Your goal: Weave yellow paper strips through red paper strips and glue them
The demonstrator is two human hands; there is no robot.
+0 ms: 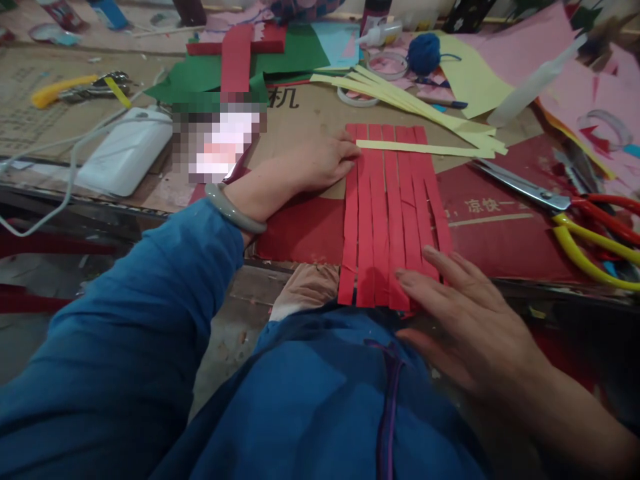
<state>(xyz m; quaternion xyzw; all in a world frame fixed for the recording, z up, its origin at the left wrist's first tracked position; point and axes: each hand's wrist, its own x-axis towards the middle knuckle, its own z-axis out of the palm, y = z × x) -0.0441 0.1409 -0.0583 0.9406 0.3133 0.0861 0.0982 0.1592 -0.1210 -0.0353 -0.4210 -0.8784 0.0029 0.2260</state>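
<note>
A sheet of red paper (380,200), slit into several long strips, lies on the cardboard, its lower ends overhanging the table's front edge. Across its upper part runs a narrow yellow paper strip (405,147). My left hand (327,160) rests flat at the sheet's upper left edge, fingertips by the yellow strip's left end; its thumb is hidden. Over the lower right ends of the red strips, my right hand (460,313) has its fingers stretched out and apart, the fingertips at or just above the paper. Whether they touch it I cannot tell.
Scissors (570,203) with red and yellow handles lie at the right. Several loose yellow strips (425,110), a glue bottle (535,83) and blue yarn (424,53) are behind. At the left are a phone (225,143), a white power bank (127,150) with a cable and a yellow-handled tool (65,90).
</note>
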